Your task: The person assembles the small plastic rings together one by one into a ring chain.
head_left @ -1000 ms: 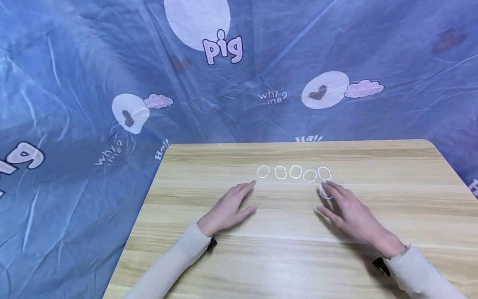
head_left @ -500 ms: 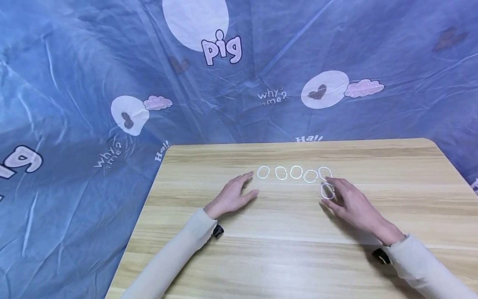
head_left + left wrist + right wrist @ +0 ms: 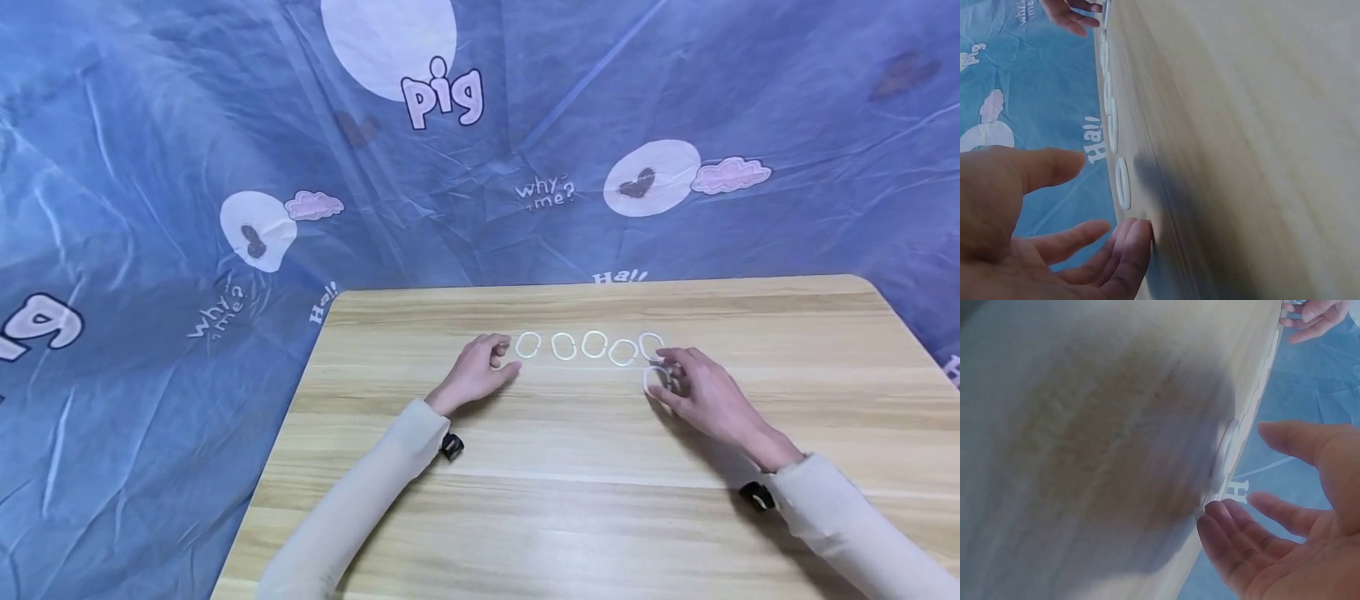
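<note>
Several white oval plastic rings, each with a small gap, lie flat on the table. My left hand [image 3: 471,375] is beside the leftmost ring [image 3: 517,345], fingers loosely bent and thumb apart, holding nothing. That same ring [image 3: 1119,184] shows just past the fingertips in the left wrist view. My right hand [image 3: 712,404] is at the nearest ring [image 3: 646,380], which sits a little in front of the row. Its thumb overlaps that ring's lower edge, and its fingers cover the right side. In the right wrist view, thumb and fingers stand apart, with a ring [image 3: 1230,442] beyond them.
The other rings, including a middle one [image 3: 586,337] and the far-right one [image 3: 641,343], form a row toward the back of the wooden table [image 3: 525,517]. A blue printed cloth [image 3: 465,192] hangs behind the table and along its left side.
My left hand has moved forward and its fingers have bent more. The right hand has shifted slightly forward, its thumb now overlapping the nearest ring. The rings stay about where they were.
</note>
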`<state>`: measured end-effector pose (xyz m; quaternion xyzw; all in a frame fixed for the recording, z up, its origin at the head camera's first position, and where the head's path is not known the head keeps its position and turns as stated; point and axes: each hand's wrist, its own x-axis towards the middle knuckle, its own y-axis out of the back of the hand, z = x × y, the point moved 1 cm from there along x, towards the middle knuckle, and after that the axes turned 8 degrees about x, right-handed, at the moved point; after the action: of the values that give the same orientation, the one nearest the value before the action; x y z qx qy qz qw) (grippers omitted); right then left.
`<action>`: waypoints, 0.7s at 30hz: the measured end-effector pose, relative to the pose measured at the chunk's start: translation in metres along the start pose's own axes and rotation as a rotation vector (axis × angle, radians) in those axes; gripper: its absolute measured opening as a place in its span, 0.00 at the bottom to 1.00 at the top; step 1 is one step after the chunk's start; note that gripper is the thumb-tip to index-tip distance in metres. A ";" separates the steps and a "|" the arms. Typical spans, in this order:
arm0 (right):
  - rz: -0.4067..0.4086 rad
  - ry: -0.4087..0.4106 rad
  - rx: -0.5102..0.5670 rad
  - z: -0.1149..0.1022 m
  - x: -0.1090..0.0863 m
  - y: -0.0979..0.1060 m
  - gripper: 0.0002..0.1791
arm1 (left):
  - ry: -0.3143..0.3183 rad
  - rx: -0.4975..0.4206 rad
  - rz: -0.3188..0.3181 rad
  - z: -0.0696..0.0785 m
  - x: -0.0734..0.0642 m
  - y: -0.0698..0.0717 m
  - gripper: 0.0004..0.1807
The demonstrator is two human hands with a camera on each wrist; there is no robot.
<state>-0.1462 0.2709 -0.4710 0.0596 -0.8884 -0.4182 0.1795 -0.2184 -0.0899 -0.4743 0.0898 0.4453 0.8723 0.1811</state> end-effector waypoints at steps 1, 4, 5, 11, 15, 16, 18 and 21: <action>0.000 -0.005 -0.003 0.000 0.001 0.000 0.34 | 0.007 -0.007 0.005 0.000 0.002 -0.001 0.30; -0.005 -0.014 -0.001 0.002 0.002 0.000 0.33 | 0.031 -0.018 0.012 0.000 0.008 -0.003 0.30; -0.007 -0.016 -0.001 0.003 0.003 -0.001 0.33 | 0.037 -0.020 0.011 0.001 0.010 -0.004 0.30; -0.018 -0.018 -0.004 0.004 0.007 -0.002 0.31 | 0.072 -0.024 -0.002 0.004 0.019 -0.005 0.31; -0.030 -0.034 0.002 0.003 0.009 -0.003 0.29 | 0.095 0.001 -0.003 0.005 0.024 -0.007 0.31; -0.033 -0.039 0.005 0.003 0.010 -0.003 0.29 | 0.097 0.010 0.000 0.006 0.025 -0.008 0.30; -0.039 -0.050 0.007 0.002 0.011 -0.003 0.27 | 0.092 0.035 0.009 0.008 0.028 -0.010 0.29; -0.064 -0.086 0.015 0.000 0.014 -0.004 0.25 | 0.094 0.067 0.016 0.009 0.031 -0.012 0.29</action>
<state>-0.1592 0.2650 -0.4709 0.0714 -0.8962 -0.4191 0.1271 -0.2411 -0.0646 -0.4791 0.0581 0.4815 0.8616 0.1499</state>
